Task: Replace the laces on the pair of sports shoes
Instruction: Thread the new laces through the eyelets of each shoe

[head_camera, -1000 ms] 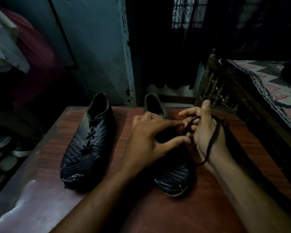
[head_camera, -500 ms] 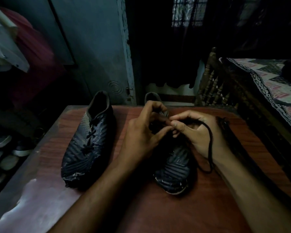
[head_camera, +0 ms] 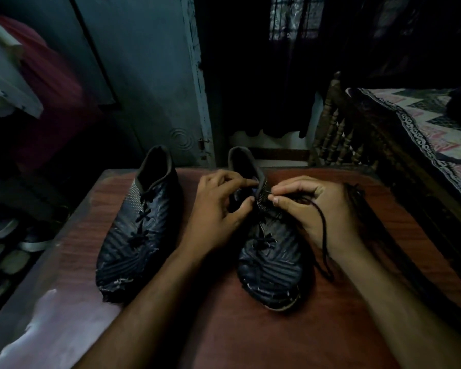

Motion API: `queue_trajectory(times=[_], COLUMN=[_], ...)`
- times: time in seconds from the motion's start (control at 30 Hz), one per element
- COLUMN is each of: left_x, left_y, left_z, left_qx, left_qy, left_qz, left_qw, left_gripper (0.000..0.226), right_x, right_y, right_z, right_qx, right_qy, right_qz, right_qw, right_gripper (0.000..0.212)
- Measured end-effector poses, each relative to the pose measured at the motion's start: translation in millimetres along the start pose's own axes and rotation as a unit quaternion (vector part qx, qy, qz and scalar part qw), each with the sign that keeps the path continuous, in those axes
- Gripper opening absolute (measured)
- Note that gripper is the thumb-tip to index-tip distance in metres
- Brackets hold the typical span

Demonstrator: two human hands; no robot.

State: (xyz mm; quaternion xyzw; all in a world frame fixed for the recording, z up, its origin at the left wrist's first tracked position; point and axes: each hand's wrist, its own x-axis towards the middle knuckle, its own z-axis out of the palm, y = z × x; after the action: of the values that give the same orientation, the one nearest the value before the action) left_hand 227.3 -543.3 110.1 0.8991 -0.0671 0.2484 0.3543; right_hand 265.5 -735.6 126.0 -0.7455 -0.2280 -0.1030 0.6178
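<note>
Two dark sports shoes stand toe-toward-me on a reddish wooden table (head_camera: 264, 336). The left shoe (head_camera: 133, 235) is laced with a black lace and nothing touches it. Over the collar of the right shoe (head_camera: 272, 267) my left hand (head_camera: 218, 214) grips the upper edge near the top eyelets. On the shoe's right side, my right hand (head_camera: 312, 209) pinches a black lace (head_camera: 324, 235) at an eyelet. The lace's free length loops over my right wrist and hangs down to the table.
A wooden bed (head_camera: 421, 145) with a patterned cover stands close on the right. A grey door (head_camera: 149, 83) and dark curtain are behind the table. Shoes (head_camera: 8, 243) sit on a low rack at the left, below hanging clothes.
My right hand came down from a raised, spread pose to the shoe's top eyelets. My left hand shifted up the shoe toward its collar, baring the lower lacing.
</note>
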Motion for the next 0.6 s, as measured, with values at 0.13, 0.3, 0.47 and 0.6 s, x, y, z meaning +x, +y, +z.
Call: queue_trajectory(times=[0.13,0.3,0.47,0.6], left_x=[0,-1,-2,-3], left_y=[3,7,11,16], left_z=[0,2,2,2], left_qx=[-0.019,-0.013,-0.023,-0.041], left_qy=[0.009,0.009,0.017,0.025], left_qz=[-0.013,-0.022,-0.029,-0.019], left_qw=[1.0,1.0,0.999,0.999], left_gripper=[0.032,0.032,0.029,0.029], right_x=[-5,-6,-6,-7], right_y=[-3,-2,1,-1], right_z=[-1,3,6,5], right_qx=[-0.083,-0.038,-0.019,0.019], right_qy=[0.035,0.023,0.032,0.021], right_qz=[-0.018,0.001,0.006,0.031], right_qw=[0.996,0.999,0.999,0.999], right_gripper=[0.014,0.022,0.026,0.023])
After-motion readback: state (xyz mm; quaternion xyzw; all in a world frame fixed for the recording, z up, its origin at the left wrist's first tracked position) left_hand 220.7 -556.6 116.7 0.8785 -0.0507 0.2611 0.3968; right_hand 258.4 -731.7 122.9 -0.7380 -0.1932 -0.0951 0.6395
